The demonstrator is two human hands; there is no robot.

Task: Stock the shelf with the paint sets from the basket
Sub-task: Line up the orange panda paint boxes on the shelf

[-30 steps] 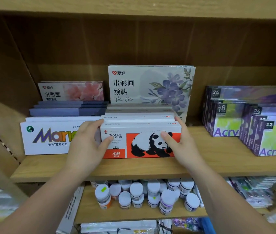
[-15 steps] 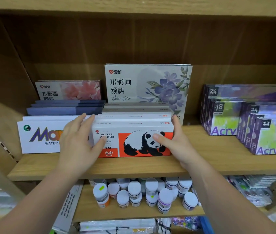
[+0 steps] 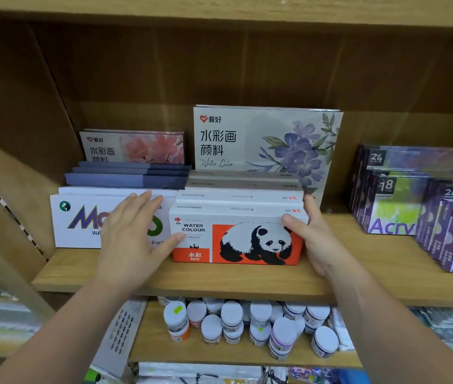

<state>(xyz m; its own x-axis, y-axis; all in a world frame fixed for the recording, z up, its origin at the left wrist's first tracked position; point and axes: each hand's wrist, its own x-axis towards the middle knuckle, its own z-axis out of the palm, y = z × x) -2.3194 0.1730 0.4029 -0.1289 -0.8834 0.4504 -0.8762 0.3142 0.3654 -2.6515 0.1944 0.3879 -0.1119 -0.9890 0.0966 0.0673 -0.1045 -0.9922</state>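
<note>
The white and orange cardboard box with a panda (image 3: 247, 242) reads "WATER COLOUR", "水彩" and "9024" on its front, with "24" upside down on its top. The tall cream box with purple flowers (image 3: 267, 139) bears "爱好", "水彩画颜料" and "Water Color". The smaller pink-flowered box (image 3: 136, 146) shows "爱好" and "水彩画". The purple boxes (image 3: 391, 209) carry "24", "18", "12" and "Acry".
</note>
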